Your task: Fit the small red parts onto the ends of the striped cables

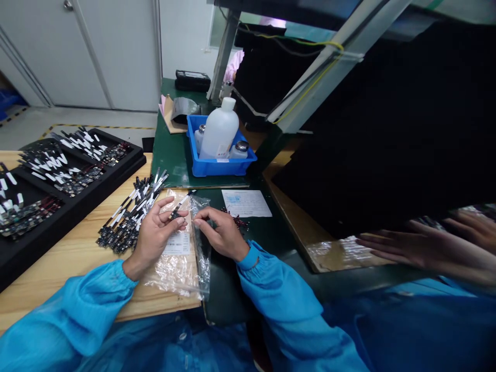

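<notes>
My left hand pinches a small circuit board with a thin black-and-white strip pointing up and right. Close by on the right, my right hand has thumb and forefinger pressed together; whatever is between them is too small to make out. Under both hands lies a clear plastic bag with a printed label. A heap of similar boards with strips rests on the wooden board, left of my left hand. Small dark-red wired parts lie behind my right wrist.
A black tray of grouped boards stands at left. Behind sits a blue bin with a white bottle and small jars. A printed sheet lies ahead. At right, a co-worker's hands are blurred beneath a large black panel.
</notes>
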Action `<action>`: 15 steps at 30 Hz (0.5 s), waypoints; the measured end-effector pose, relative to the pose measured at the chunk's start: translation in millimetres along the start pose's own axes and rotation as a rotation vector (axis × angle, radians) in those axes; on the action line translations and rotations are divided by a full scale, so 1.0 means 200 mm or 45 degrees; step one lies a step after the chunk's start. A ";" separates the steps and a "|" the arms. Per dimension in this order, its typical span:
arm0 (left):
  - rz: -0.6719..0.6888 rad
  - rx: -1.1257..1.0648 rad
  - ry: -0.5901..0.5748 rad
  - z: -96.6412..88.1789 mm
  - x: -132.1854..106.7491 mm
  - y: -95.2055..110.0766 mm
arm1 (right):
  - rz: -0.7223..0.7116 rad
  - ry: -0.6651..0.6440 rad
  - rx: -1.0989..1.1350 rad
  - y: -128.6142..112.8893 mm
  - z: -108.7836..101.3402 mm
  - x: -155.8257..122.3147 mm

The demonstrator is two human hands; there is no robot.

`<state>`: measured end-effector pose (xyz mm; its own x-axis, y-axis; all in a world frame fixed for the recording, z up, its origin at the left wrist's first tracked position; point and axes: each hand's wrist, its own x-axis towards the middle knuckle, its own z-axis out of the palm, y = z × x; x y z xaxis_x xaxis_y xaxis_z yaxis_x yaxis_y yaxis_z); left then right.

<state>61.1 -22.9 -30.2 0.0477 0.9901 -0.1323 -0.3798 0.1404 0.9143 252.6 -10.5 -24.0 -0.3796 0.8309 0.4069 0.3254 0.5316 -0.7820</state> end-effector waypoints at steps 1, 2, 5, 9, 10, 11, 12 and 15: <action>-0.035 -0.043 0.001 -0.01 0.00 -0.01 | 0.004 -0.001 0.003 0.00 0.00 0.00; -0.065 -0.079 -0.003 -0.01 0.01 -0.01 | 0.008 -0.001 0.008 0.00 0.00 0.00; -0.124 -0.137 -0.022 -0.02 0.01 -0.02 | 0.023 -0.014 0.030 0.00 0.00 0.00; -0.193 -0.163 -0.042 -0.01 0.00 -0.01 | 0.043 -0.028 0.065 0.00 0.01 0.00; -0.206 -0.147 -0.045 -0.01 0.00 0.00 | 0.048 -0.033 0.075 0.00 0.01 0.00; -0.213 -0.123 -0.046 -0.01 0.00 0.00 | 0.053 -0.039 0.084 -0.01 0.01 0.00; -0.212 -0.094 -0.044 -0.01 -0.01 0.00 | 0.058 -0.046 0.092 -0.01 0.01 0.00; -0.179 -0.015 -0.029 -0.02 -0.01 -0.01 | 0.068 -0.054 0.099 -0.01 0.01 0.00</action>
<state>58.0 -24.1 -32.5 0.1224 0.9604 -0.2501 -0.3785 0.2781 0.8828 249.4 -11.9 -23.6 -0.4000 0.8493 0.3444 0.2790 0.4708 -0.8370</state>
